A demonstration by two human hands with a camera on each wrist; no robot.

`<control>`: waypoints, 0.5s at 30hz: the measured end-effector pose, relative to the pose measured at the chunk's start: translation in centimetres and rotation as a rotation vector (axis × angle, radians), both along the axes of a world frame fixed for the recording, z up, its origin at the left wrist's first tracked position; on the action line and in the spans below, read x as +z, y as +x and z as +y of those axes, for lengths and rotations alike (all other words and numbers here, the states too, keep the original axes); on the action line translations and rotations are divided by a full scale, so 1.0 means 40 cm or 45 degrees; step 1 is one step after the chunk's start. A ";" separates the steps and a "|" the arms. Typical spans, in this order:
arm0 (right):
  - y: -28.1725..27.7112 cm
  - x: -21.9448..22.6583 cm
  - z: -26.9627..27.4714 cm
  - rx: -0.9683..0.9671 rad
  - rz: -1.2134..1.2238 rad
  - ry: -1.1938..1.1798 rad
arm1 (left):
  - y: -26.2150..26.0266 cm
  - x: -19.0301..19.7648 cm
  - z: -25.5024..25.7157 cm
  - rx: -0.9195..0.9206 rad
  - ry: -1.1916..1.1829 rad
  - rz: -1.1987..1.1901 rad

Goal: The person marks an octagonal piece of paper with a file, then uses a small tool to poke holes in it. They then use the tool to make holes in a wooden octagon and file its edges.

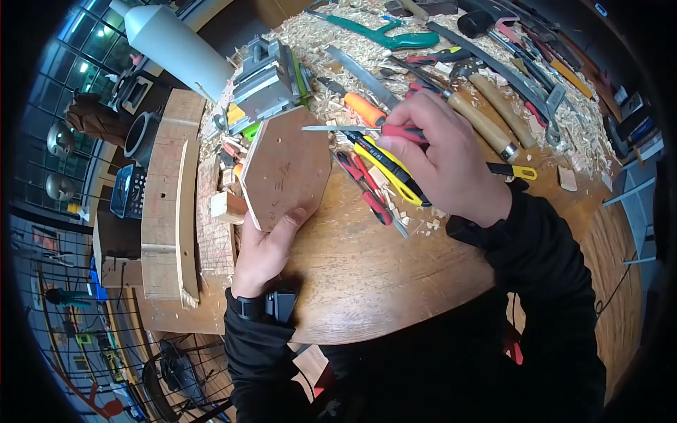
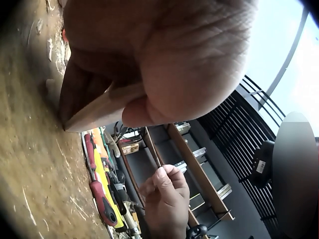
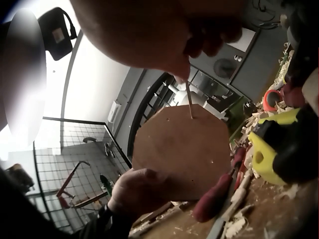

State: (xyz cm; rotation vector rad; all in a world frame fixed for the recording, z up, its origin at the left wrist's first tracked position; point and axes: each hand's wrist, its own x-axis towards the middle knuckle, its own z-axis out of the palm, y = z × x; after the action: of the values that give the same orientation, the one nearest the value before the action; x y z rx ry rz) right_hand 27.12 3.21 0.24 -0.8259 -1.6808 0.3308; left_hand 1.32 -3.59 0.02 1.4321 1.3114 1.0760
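Note:
An eight-sided wooden board stands tilted up over the table, with a few small holes near its edges. My left hand grips its lower edge, thumb on the near face and fingers behind. My right hand pinches the red handle of a slim pointed metal tool, its shaft toward the board. In the right wrist view the shaft ends at the board's upper edge area, right by a hole. Most of the handle is hidden by my fingers.
A grey metal vise stands behind the board. A yellow utility knife and red-handled tools lie to the right of it. Saws, chisels and a hammer rest among wood shavings. A long wooden strip lies at left.

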 end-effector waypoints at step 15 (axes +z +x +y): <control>0.038 -0.008 0.007 0.060 -0.297 -0.299 | 0.003 -0.001 -0.004 0.062 -0.055 0.017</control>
State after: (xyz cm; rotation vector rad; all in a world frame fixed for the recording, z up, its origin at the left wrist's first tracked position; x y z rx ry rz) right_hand 28.66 3.47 -0.09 -1.0310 -1.9046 0.4868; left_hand 1.43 -3.75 -0.03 1.3839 1.3776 1.0655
